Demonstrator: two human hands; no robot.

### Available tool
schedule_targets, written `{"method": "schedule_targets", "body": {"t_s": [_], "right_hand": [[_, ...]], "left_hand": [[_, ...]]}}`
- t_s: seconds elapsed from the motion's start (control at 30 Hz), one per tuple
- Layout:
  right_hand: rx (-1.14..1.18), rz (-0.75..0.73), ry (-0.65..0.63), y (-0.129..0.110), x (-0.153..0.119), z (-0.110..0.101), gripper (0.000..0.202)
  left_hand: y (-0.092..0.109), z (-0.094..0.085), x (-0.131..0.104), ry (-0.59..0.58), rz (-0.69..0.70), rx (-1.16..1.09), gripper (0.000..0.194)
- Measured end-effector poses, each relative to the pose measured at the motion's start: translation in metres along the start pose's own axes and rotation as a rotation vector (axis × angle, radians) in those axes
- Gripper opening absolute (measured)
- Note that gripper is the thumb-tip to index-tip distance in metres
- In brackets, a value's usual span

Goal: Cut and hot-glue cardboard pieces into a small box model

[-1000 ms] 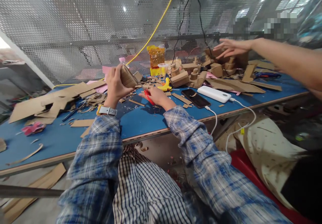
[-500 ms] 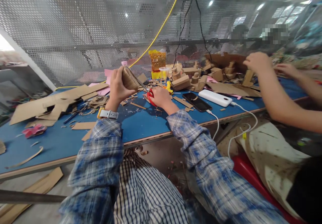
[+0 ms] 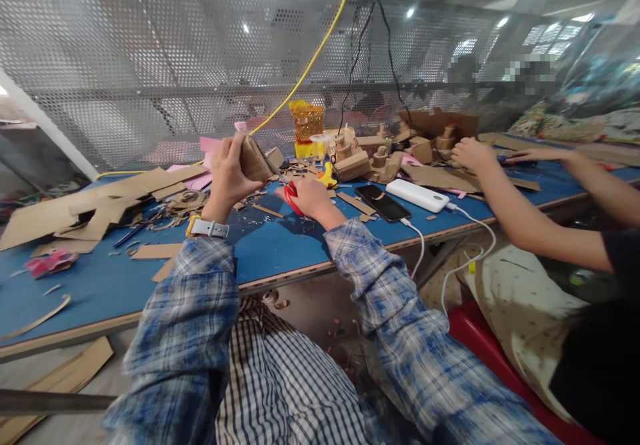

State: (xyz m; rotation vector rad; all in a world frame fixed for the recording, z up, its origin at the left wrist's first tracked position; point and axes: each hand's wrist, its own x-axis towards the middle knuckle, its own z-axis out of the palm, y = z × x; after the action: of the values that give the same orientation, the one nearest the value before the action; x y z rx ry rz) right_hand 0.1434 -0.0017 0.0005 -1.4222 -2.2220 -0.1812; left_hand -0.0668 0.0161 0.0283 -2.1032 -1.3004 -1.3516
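Observation:
A piece of brown cardboard (image 3: 254, 159), folded or box-like, is held up above the table in my left hand (image 3: 227, 173), thumb in front and fingers behind. My right hand (image 3: 311, 198) is closed round the red handles of a pair of scissors (image 3: 292, 198). The scissor blades point up and left to the right edge of the cardboard; whether they are cutting into it I cannot make out. Small cardboard scraps (image 3: 267, 210) lie on the blue table (image 3: 270, 248) beneath my hands.
Flat cardboard sheets (image 3: 100, 201) are piled at left. A black phone (image 3: 383, 202) and white power bank (image 3: 418, 195) with cables lie to the right. Cardboard models (image 3: 355, 165) stand behind. A co-worker's hand (image 3: 474, 156) and arm reach in from the right; a mesh screen (image 3: 200, 51) backs the table.
The whole view has shifted slightly, so things sit further left. My hands keep their grip on the cardboard and scissors. The co-worker's near hand has lowered toward the table.

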Motion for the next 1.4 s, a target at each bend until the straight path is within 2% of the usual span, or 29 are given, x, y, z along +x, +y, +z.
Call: {"method": "schedule_targets", "body": {"t_s": [0.17, 0.4, 0.67, 0.93, 1.1, 1.3, 1.4], "right_hand": [[0.005, 0.001, -0.029, -0.002, 0.000, 0.001, 0.075], [0.011, -0.035, -0.081, 0.001, 0.004, 0.004, 0.065], [0.026, -0.019, -0.070, 0.002, 0.004, 0.001, 0.069], [0.112, 0.031, -0.107, -0.004, -0.004, 0.000, 0.074], [0.132, 0.030, -0.109, -0.002, -0.001, 0.003, 0.066], [0.065, 0.020, -0.089, 0.007, 0.007, 0.012, 0.042], [0.059, 0.021, -0.086, 0.005, 0.004, 0.010, 0.042]], "left_hand": [[0.001, 0.002, -0.001, -0.021, 0.009, 0.011, 0.100], [-0.006, 0.007, -0.004, 0.008, 0.057, 0.045, 0.099], [-0.013, 0.011, -0.005, 0.029, 0.103, 0.045, 0.100], [-0.014, 0.026, -0.007, 0.029, 0.125, 0.052, 0.103], [-0.010, 0.028, -0.008, 0.049, 0.134, 0.041, 0.105], [-0.007, 0.025, -0.007, 0.006, 0.128, 0.008, 0.105], [-0.006, 0.023, -0.006, 0.007, 0.124, 0.025, 0.103]]}}
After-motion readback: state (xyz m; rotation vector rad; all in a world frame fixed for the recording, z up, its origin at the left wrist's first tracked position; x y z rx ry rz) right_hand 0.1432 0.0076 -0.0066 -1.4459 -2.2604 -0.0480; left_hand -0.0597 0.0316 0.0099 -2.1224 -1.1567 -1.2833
